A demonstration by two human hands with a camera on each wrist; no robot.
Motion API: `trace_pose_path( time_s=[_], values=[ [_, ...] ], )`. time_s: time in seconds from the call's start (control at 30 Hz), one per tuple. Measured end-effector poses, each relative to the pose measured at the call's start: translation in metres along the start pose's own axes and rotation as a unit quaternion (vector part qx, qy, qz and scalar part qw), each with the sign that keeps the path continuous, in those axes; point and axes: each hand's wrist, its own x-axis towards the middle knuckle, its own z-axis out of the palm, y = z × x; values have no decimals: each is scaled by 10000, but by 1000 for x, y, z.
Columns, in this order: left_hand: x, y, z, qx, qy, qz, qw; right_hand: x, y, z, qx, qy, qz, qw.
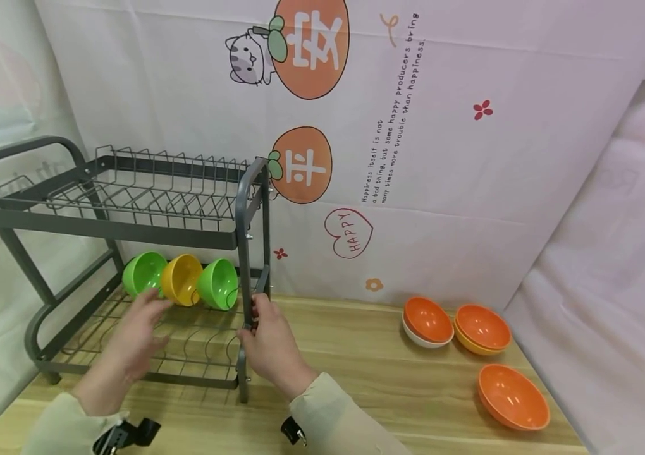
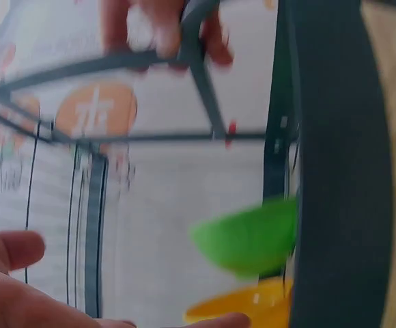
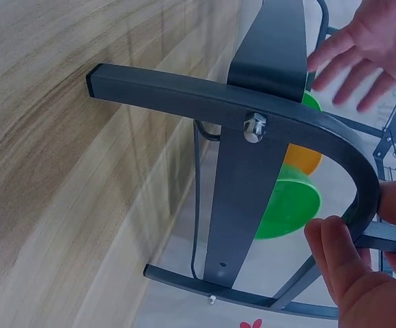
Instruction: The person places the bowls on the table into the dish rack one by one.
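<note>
A dark grey two-tier dish rack [image 1: 112, 229] stands at the left in the head view. On its lower tier a green bowl [image 1: 143, 273], a yellow bowl [image 1: 182, 281] and another green bowl [image 1: 220, 284] lean in a row, openings toward the front. My left hand [image 1: 135, 335], fingers spread and holding nothing, hovers before the left green and yellow bowls. With thumb and fingers around it, my right hand [image 1: 271, 344] grips the rack's right side frame. That grip shows too in the right wrist view, fingers [image 3: 341, 256] at the frame's bend.
On the wooden table [image 1: 345, 379] at the right, an orange bowl [image 1: 427, 319] sits in a white bowl [image 1: 422, 342]. Beside them, a second orange bowl [image 1: 483, 325] nests in a yellow one. A single orange bowl [image 1: 513, 398] stands nearer. A printed cloth [image 1: 448, 189] hangs behind.
</note>
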Motion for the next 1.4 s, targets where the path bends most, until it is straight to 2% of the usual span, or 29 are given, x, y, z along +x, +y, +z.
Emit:
trace_pose_path(
  time_s=[0.1,0.27,0.37,0.47,0.63,0.73,0.83,0.93,1.0,1.1,1.27,1.4],
  values=[
    [-6,-6,24,611,-203,163,9978,0,0,-1,-162,40,-56,9998],
    [-15,-14,57,1529,-469,463,9860,-4,-2,-6,-844,71,-141,9963],
    [-17,-18,70,1838,-476,684,9794,-12,-4,-13,-976,-89,-35,9952],
    [-16,-23,77,1913,-496,870,9764,-23,-3,-26,-838,-307,130,9959],
    [-17,-29,84,1996,-394,903,9749,-47,10,-59,-665,-571,171,9960],
    [-18,-33,88,2138,-272,865,9727,-64,23,-85,-453,-558,187,9972],
    [-15,-37,94,2442,-172,882,9655,-85,41,-116,-287,-332,404,9982],
    [-12,-41,100,2895,-32,1044,9515,-108,60,-154,-300,-24,889,9956],
    [-9,-43,103,3103,57,1215,9428,-123,72,-182,-565,94,1347,9892],
    [-8,-45,106,3243,185,1380,9356,-144,93,-226,-963,123,1903,9769],
    [-7,-46,108,3310,248,1576,9300,-171,136,-296,-1857,26,2649,9462],
    [-8,-45,108,3339,240,1696,9269,-191,169,-339,-2081,-117,3395,9172]
  ],
)
